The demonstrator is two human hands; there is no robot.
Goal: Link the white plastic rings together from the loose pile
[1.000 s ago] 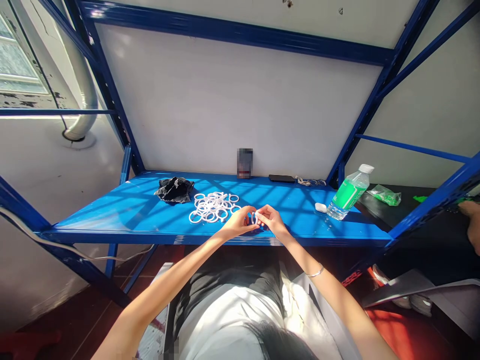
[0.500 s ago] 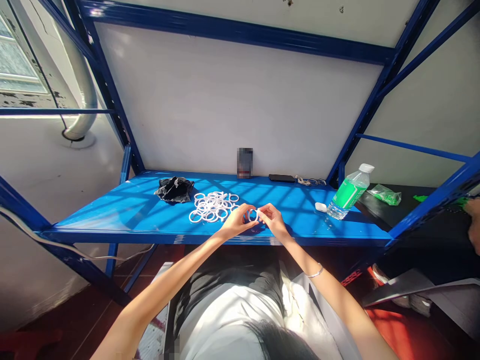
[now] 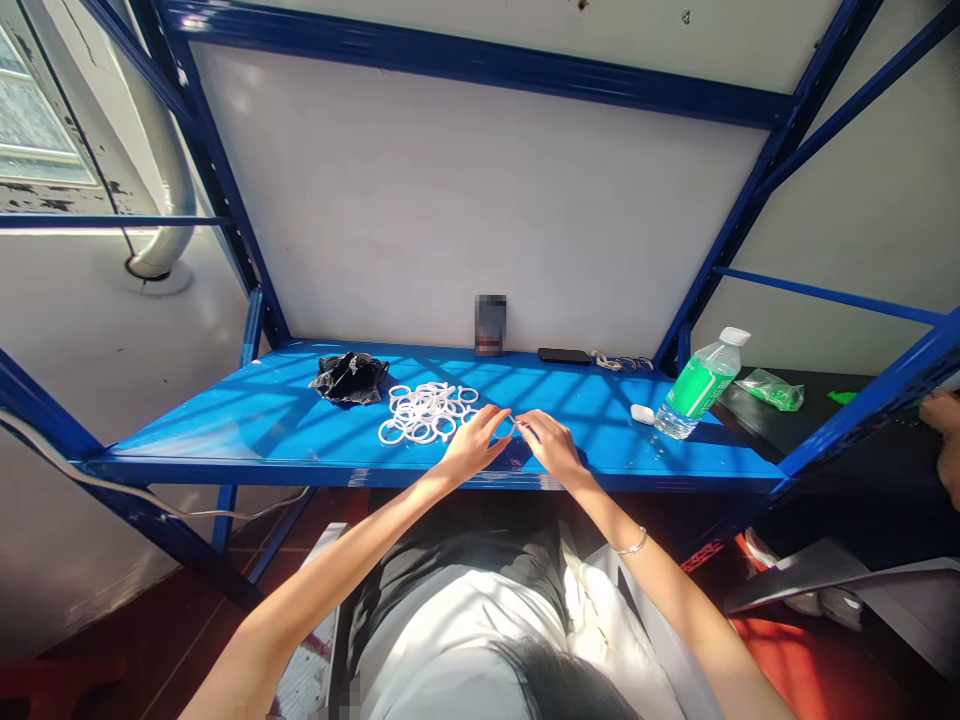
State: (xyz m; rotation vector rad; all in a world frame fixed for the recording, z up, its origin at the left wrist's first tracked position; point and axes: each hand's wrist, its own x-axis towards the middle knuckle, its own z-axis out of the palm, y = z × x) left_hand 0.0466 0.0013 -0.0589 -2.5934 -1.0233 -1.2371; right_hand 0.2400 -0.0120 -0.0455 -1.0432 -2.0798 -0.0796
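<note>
In the head view my left hand (image 3: 474, 445) pinches a thin white ring (image 3: 504, 430) just above the front of the blue tabletop. The ring shows only in part, nearly edge-on between the fingers. My right hand (image 3: 551, 443) meets it from the other side, thumb and forefinger closed at its right edge. A loose pile of white rings (image 3: 427, 412) lies directly left of my left hand. Behind the pile, to the left, sits a crumpled black plastic bag (image 3: 351, 379).
A water bottle (image 3: 697, 388) with a green label stands at the right, beside a small white case (image 3: 642, 414). A black phone (image 3: 564, 356) and a coiled cable (image 3: 621, 362) lie along the back. Blue metal posts frame the table (image 3: 247, 430). Another person's hand (image 3: 943, 430) shows at far right.
The ring has turned from facing me to nearly edge-on between my fingers. Both hands have stayed almost in place. The other person's hand at the right has shifted slightly.
</note>
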